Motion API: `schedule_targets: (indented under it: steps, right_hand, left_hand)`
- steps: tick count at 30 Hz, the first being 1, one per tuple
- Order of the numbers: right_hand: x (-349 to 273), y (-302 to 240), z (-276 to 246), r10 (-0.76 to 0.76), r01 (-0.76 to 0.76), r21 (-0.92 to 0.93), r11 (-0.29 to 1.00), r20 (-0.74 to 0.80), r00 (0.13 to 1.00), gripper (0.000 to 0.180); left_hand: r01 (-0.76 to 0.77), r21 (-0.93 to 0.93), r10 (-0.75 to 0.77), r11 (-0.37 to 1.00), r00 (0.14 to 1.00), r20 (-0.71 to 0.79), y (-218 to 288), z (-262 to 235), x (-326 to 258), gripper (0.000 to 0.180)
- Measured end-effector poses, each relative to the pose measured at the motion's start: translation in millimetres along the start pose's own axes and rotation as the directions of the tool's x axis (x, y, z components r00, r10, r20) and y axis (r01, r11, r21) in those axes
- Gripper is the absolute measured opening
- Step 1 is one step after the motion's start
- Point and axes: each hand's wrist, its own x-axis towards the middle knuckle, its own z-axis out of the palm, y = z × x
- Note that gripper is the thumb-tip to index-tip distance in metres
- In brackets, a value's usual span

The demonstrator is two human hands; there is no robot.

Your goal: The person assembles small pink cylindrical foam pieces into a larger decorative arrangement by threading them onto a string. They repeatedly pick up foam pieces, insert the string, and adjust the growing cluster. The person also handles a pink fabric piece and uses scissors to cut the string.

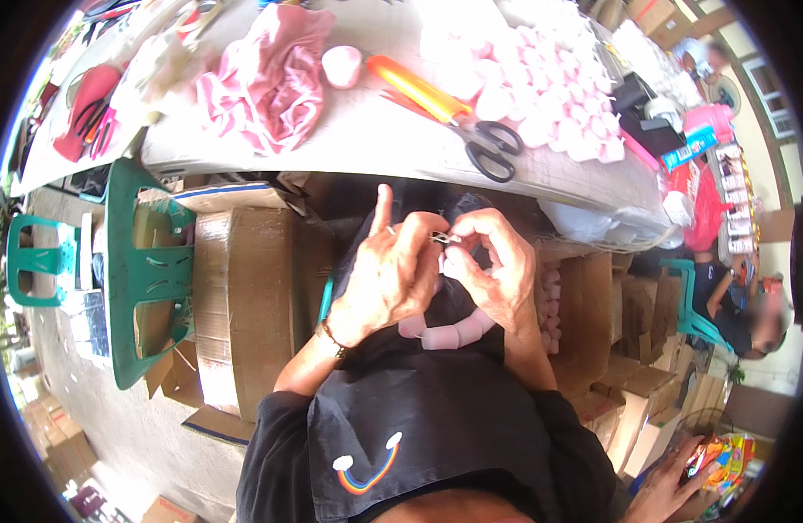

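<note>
Head view: your left hand point(386, 283) and right hand point(496, 272) meet over your lap. Both sets of fingers pinch a small metal clip point(441, 237), left index finger sticking up. A string of pink foam pieces point(445, 336) hangs below your hands. Scissors point(493, 148) and pink cloth point(271, 74) lie on the counter point(375, 139).

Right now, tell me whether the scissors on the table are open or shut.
Shut: the black-handled scissors lie flat on the table, finger loops close together, blades hidden in an orange sheath.
</note>
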Motion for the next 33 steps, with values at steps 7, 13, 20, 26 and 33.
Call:
schedule_targets:
  steps: [7,13,20,26,33]
  right_hand:
    - [-5,-2,-1,-0.050,0.056,0.054,0.997,-0.108,0.993,0.016]
    - [-5,-3,3,-0.157,0.143,-0.107,0.984,-0.133,0.979,0.019]
    - [-4,-15,0,-0.238,0.205,-0.247,0.947,-0.112,0.965,0.018]
    - [-4,-16,-15,-0.124,0.130,0.011,0.991,-0.236,0.964,0.015]
    - [53,-85,-120,-0.538,0.496,-0.240,0.834,-0.551,0.638,0.010]
  left_hand:
    - [0.036,-0.058,-0.031,0.998,0.995,0.097,-6,-9,-2,0.015]
    - [0.101,-0.142,-0.076,0.985,0.982,0.175,-1,-16,-5,0.011]
    - [0.042,-0.187,-0.007,0.981,0.984,0.179,4,-20,-6,0.011]
    - [0.155,-0.291,-0.087,0.944,0.969,0.231,-2,-19,-13,0.007]
    - [0.261,-0.237,-0.147,0.936,0.900,0.411,-38,9,-44,0.014]
